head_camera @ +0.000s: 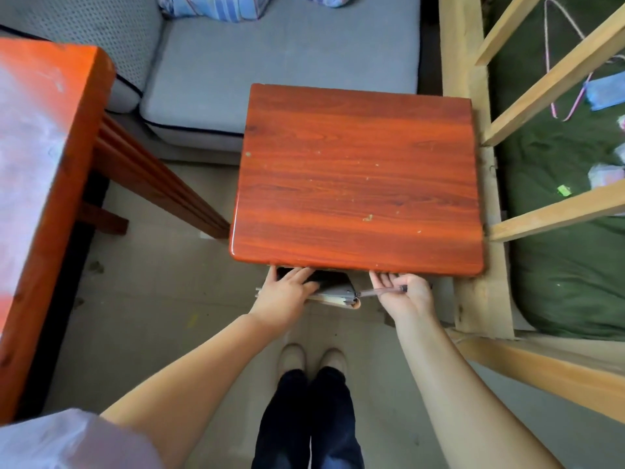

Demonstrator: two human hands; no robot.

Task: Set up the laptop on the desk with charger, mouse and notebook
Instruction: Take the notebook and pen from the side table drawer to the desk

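Note:
A small red-brown wooden desk stands in front of me with a bare top. Just under its near edge a dark flat item, apparently the laptop, pokes out on top of a pale book-like notebook. My left hand rests flat on this stack and grips it. My right hand is just right of the stack, fingers under the desk edge, holding a thin pen. Most of the stack is hidden beneath the desk. No charger or mouse is visible.
A larger orange-red table stands at the left. A grey sofa cushion lies beyond the desk. A pale wooden bed frame with a green mattress runs along the right. My feet stand on the concrete floor.

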